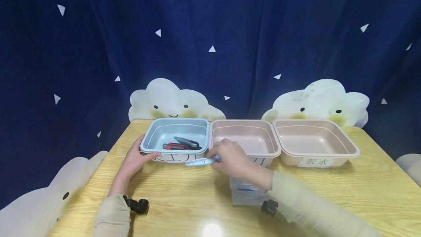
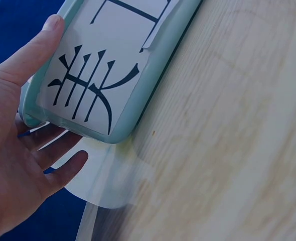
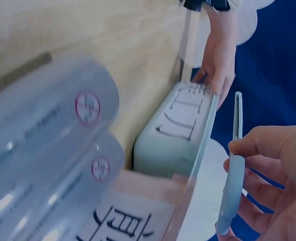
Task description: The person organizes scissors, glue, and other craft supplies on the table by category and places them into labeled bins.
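A light blue plastic bin (image 1: pixel 179 120) stands at the left of the table, its white label facing front. My left hand (image 1: pixel 133 160) grips its left end, thumb on the front rim; in the left wrist view, the fingers pass behind the corner. Inside lie several utility knives (image 1: pixel 187 142), grey and red with black. My right hand (image 1: pixel 231 158) pinches a light blue utility knife (image 1: pixel 201 161) in front of the gap between the blue bin and the middle pink bin (image 1: pixel 245 120). Seen from the right wrist, the knife (image 3: pixel 232 193) sits between thumb and fingers.
Another pink bin (image 1: pixel 315 121) with a label stands at the right. Clear plastic containers (image 1: pixel 245 195) lie below my right forearm, partly hidden by it. A dark blue curtain (image 1: pixel 210 17) with white triangles hangs behind the wooden table (image 1: pixel 177 200).
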A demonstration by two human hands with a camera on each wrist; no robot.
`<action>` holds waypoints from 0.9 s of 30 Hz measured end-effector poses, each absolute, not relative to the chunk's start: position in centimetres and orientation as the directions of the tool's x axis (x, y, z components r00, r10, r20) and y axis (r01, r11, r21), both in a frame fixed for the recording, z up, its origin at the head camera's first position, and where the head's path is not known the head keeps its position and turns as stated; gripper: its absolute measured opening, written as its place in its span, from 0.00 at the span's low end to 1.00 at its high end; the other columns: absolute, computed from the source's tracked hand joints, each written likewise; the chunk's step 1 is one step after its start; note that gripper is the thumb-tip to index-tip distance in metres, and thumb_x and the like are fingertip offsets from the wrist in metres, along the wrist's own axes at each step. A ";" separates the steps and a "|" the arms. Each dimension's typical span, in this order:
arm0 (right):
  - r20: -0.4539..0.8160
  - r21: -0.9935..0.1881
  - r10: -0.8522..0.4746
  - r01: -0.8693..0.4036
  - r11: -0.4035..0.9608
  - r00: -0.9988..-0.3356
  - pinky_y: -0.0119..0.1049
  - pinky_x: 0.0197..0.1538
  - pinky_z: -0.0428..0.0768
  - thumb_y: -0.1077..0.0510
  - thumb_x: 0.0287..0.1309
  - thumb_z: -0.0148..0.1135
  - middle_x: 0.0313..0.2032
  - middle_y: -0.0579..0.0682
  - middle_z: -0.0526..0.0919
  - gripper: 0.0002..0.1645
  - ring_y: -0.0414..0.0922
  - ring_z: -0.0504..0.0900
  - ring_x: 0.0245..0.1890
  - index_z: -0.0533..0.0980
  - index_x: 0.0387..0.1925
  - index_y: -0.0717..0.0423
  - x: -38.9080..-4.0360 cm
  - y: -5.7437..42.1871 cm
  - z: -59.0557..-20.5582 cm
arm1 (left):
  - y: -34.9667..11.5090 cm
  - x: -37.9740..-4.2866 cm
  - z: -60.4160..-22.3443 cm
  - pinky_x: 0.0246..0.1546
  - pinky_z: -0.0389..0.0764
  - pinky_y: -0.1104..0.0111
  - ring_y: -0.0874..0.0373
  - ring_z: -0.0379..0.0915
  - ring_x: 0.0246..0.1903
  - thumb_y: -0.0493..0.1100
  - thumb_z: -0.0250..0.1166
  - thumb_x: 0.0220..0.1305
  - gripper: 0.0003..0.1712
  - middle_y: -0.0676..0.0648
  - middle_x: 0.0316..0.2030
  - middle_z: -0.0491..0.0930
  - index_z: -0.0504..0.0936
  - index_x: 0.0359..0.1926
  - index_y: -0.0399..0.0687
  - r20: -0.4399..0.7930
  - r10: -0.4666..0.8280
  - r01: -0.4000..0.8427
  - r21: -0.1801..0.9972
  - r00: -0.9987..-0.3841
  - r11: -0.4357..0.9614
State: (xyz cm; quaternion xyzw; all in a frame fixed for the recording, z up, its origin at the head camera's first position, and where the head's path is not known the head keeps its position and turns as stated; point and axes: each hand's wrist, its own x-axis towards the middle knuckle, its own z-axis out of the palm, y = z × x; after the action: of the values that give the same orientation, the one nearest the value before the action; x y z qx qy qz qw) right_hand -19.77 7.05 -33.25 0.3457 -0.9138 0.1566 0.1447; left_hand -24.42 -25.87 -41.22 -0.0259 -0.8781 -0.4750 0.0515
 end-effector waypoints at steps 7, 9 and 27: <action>0.404 -0.197 -0.571 -0.678 0.708 -0.714 0.35 0.33 0.73 0.60 0.37 0.67 0.26 0.41 0.82 0.10 0.40 0.75 0.28 0.83 0.28 0.48 -21.1 8.5 -32.8 | -25.9 -24.4 -41.2 0.62 0.55 0.48 0.41 0.51 0.64 0.54 0.71 0.46 0.58 0.36 0.66 0.52 0.45 0.70 0.44 0.112 -0.007 0.090 0.831 -0.994 0.549; 0.407 -0.196 -0.566 -0.673 0.713 -0.717 0.36 0.35 0.74 0.61 0.37 0.67 0.27 0.41 0.82 0.09 0.40 0.76 0.28 0.83 0.28 0.49 -21.5 8.9 -32.6 | -25.9 -24.5 -41.2 0.62 0.55 0.48 0.41 0.51 0.64 0.54 0.71 0.46 0.58 0.36 0.66 0.52 0.45 0.70 0.44 0.111 -0.007 0.089 0.830 -0.994 0.551; 0.303 -0.287 -0.460 -0.540 0.791 -0.835 0.44 0.50 0.76 0.63 0.46 0.65 0.40 0.51 0.84 0.13 0.49 0.80 0.44 0.82 0.38 0.56 -24.4 12.3 -32.3 | -25.8 -24.4 -41.2 0.62 0.56 0.48 0.40 0.52 0.63 0.52 0.71 0.47 0.57 0.35 0.66 0.52 0.46 0.70 0.43 0.128 -0.002 0.106 0.831 -0.992 0.546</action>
State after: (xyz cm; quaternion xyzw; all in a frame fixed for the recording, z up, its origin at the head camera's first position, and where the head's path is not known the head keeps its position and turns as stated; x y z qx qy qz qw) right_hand -24.42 12.33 -32.33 0.2660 -0.9400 0.1836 0.1092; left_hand -24.37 -25.79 -41.23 -0.0295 -0.8774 -0.4755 0.0567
